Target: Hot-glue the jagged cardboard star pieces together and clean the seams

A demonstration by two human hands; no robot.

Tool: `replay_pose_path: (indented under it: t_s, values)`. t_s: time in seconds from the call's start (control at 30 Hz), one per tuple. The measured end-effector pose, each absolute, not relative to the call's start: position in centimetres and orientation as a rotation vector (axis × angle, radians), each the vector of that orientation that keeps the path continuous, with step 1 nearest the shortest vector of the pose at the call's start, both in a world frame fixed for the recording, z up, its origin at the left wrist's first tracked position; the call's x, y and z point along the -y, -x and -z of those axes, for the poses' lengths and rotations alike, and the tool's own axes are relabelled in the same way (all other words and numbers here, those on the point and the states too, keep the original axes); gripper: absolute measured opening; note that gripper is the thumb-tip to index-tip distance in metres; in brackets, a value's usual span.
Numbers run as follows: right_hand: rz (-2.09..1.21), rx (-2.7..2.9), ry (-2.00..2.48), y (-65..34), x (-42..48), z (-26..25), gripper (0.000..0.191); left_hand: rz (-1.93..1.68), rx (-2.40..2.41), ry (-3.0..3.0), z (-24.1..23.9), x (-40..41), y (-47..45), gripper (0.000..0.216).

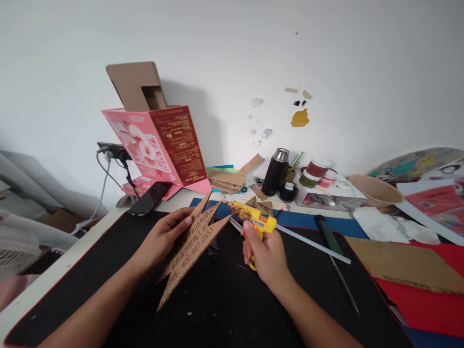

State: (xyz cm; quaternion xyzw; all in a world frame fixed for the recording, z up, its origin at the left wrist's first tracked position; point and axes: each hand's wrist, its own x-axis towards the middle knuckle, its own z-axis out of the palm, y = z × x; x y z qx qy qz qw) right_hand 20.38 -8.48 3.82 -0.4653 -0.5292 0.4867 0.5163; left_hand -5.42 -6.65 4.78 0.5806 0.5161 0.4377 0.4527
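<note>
My left hand (pixel 165 237) grips a cut piece of brown cardboard (pixel 192 251) with pointed tips and printed numbers, holding it tilted above the black mat (pixel 108 270). My right hand (pixel 266 253) is wrapped round a yellow hot glue gun (pixel 253 217). The gun's crusted nozzle points left and sits close to the upper tips of the cardboard. A translucent glue stick (pixel 311 244) trails out behind the gun to the right.
A pink and red carton (pixel 159 145) stands at the back left with a phone (pixel 150 197) leaning by it. A black flask (pixel 275 171), paint jars (pixel 315 174), a paper bowl (pixel 375 191), a green-handled tool (pixel 331 241) and cardboard sheets (pixel 402 266) lie to the right.
</note>
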Motion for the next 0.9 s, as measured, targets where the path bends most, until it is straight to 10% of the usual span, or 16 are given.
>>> replay_pose_path:
  t_s: [0.9]
  values:
    - [-1.165,1.28,1.143,-20.37,8.42,-3.82,0.068,-1.074,-1.307,-1.424,-4.68,6.6,5.47,0.07]
